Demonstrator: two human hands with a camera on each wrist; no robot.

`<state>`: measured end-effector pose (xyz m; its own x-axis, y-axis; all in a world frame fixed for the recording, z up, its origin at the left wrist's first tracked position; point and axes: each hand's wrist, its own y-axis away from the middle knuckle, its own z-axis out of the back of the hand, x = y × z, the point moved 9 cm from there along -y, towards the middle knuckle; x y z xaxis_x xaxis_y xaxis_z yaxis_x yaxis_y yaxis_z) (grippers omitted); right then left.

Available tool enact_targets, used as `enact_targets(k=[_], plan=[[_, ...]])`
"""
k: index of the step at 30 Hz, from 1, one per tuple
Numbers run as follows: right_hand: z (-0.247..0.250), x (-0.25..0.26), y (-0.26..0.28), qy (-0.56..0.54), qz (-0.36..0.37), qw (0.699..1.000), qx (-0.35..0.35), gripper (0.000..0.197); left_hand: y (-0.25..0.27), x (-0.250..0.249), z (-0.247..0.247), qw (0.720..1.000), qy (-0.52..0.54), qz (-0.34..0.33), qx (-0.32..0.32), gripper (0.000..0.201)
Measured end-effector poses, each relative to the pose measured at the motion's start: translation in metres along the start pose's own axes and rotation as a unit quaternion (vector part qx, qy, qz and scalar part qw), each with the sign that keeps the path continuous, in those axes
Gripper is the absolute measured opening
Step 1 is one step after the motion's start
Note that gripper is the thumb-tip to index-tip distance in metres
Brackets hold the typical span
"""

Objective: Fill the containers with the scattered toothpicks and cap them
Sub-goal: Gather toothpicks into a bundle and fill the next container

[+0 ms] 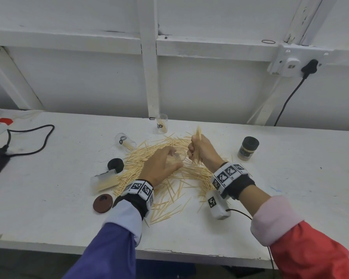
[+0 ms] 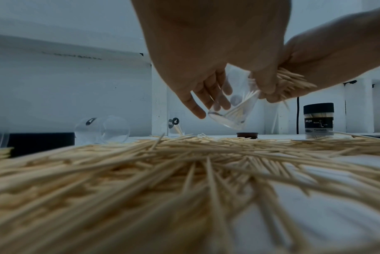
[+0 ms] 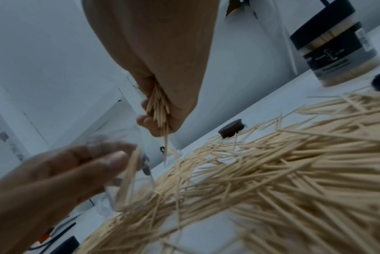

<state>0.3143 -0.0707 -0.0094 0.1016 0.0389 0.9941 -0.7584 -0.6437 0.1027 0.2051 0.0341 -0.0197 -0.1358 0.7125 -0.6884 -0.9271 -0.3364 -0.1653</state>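
- White-painted workbench (image 1: 270, 198) w/ a white panelled wall behind is carrying the whole job; a big heap of pale wooden toothpicks (image 1: 169, 178) is lying scattered across its middle.
- Left hand (image 1: 159, 168) is gripping a small clear plastic container (image 2: 234, 110), fingers curled round it, holding it tilted just above the heap; only a few picks are sitting inside.
- Right hand (image 1: 199, 150) is clamping a fistful of toothpicks (image 1: 197, 141), upright bundle, right beside the container's mouth; one pick looks to be slipping out of the fist in the right wrist view.
- Done so far: one black-capped jar packed w/ toothpicks (image 1: 248, 148) is standing at right, full and closed.
- Left, by my reading: clear tube standing at the back (image 1: 162, 123) is holding just a few picks; clear tube lying on its side (image 1: 125, 140) is nearly bare; frosted box lying at left (image 1: 103, 181) is partly filled, uncapped.
- Loose caps are waiting: black round cap (image 1: 115, 165) and brown flat lid (image 1: 102, 203).
- Judgement: early-to-mid stage, approx. one container finished, most picks not yet gathered.
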Motion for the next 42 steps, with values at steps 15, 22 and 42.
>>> enact_targets(k=[15,22,42], plan=[[-0.015,0.031,-0.003,-0.116,0.066,0.99,-0.055,0.017,-0.002,-0.011,0.016,0.977,-0.148,-0.107,-0.11,0.049],[-0.014,0.031,-0.004,-0.105,0.065,0.99,-0.074,0.016,-0.002,-0.009,0.023,0.971,-0.172,-0.085,-0.141,0.05],[-0.05,0.033,-0.003,-0.098,0.104,0.989,-0.048,0.01,0.001,-0.006,0.018,0.996,-0.01,0.024,-0.08,0.046]])
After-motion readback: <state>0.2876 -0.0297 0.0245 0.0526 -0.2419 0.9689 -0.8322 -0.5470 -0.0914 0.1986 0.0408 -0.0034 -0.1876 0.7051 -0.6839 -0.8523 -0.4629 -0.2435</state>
